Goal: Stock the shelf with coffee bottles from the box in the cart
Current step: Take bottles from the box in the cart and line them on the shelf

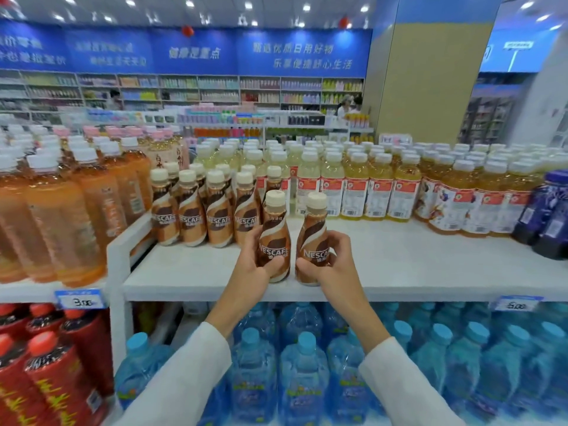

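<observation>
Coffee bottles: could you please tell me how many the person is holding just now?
2. The left hand grips the left bottle, the right hand grips the right bottle; both are upright, side by side, at the front of the white shelf. No hidden third seems likely.

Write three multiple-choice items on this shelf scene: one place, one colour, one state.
1. The shelved coffee row stands where from the left hand and right hand? A behind, rightward; B behind, leftward; C one shelf below.
2. The water bottles' caps are: A blue; B red; C white.
3. The hands: A both free; B both on one bottle; C each gripping one bottle.
Answers: B, the row stands behind and left of both hands; A, blue caps show under the shelf; C, left hand grips the left bottle, right hand the right bottle.
</observation>
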Motion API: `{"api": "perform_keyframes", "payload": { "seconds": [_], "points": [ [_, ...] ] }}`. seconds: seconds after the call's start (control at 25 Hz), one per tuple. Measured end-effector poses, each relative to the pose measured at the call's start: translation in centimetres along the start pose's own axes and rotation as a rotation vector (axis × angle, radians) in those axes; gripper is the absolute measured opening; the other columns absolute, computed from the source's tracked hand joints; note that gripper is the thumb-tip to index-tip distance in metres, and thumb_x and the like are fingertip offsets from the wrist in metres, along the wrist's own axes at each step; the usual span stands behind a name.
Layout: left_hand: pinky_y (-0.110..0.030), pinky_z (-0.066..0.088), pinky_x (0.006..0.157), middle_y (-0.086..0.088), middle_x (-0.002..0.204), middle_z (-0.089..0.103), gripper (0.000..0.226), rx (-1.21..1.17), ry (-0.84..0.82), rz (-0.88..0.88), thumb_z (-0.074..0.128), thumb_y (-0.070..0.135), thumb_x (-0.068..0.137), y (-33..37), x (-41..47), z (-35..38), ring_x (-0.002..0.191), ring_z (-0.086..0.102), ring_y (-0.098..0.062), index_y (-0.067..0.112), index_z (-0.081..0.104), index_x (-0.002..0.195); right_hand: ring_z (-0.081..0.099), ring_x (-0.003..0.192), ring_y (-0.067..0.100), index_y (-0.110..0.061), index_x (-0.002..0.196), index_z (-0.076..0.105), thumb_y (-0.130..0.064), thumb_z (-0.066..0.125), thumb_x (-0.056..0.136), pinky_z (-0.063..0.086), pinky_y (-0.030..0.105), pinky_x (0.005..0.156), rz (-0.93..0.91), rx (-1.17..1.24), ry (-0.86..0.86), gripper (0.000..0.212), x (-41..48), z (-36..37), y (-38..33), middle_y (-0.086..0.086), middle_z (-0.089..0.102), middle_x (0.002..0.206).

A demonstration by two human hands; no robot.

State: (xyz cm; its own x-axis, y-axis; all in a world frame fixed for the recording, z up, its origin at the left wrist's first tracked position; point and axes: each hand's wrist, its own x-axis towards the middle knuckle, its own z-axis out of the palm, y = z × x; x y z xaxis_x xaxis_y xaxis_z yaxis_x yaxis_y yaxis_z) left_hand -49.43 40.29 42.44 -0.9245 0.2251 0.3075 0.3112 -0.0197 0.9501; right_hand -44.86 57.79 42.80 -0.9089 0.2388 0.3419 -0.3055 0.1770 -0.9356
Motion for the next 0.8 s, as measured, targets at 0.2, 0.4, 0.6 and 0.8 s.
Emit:
{"api": "perform_keyframes", "payload": {
  "seconds": [0.2, 0.4, 0.6, 0.8],
  "points": [
    [-0.033, 0.045, 0.111, 0.010, 0.142, 0.059, 0.079, 0.009, -0.035, 0.015, 0.076, 0.016, 0.080, -0.6, -0.6, -0.7, 0.131, 0.056, -0.006, 0.025, 0.040, 0.150, 0.062, 0.115, -0.002, -0.033, 0.137, 0.039, -0.026, 0.087, 0.069, 0.051, 0.022, 0.096, 0.026, -0.011, -0.085, 0.084, -0.8, -1.1, 0.6, -0.016, 0.059, 0.130],
    [-0.021, 0.052, 0.096, 0.015, 0.132, 0.062, 0.065, 0.054, 0.054, 0.006, 0.083, 0.012, 0.083, -0.5, -0.9, -1.3, 0.120, 0.061, -0.005, 0.029, 0.052, 0.138, 0.063, 0.117, 0.004, -0.035, 0.129, 0.054, -0.004, 0.079, 0.076, 0.050, 0.034, 0.106, 0.057, -0.061, -0.091, 0.066, -0.5, -2.5, 0.2, -0.012, 0.066, 0.128],
    [-0.009, 0.053, 0.082, 0.012, 0.119, 0.068, 0.059, 0.120, 0.124, 0.023, 0.089, 0.014, 0.076, 0.2, -1.4, -0.7, 0.103, 0.066, 0.006, 0.026, 0.058, 0.124, 0.063, 0.102, -0.005, -0.037, 0.113, 0.057, -0.024, 0.091, 0.069, 0.052, 0.020, 0.089, 0.001, -0.243, 0.028, 0.057, -0.7, -1.2, -0.1, -0.018, 0.068, 0.111],
    [-0.008, 0.052, 0.081, 0.017, 0.114, 0.067, 0.057, 0.126, 0.177, 0.043, 0.091, 0.015, 0.074, 0.7, -2.1, -0.2, 0.099, 0.066, 0.011, 0.033, 0.059, 0.117, 0.060, 0.110, 0.009, -0.023, 0.125, 0.053, -0.038, 0.094, 0.064, 0.051, 0.029, 0.095, -0.029, -0.315, 0.085, 0.074, -1.1, -0.3, -0.5, -0.008, 0.063, 0.119]
  ]
}}
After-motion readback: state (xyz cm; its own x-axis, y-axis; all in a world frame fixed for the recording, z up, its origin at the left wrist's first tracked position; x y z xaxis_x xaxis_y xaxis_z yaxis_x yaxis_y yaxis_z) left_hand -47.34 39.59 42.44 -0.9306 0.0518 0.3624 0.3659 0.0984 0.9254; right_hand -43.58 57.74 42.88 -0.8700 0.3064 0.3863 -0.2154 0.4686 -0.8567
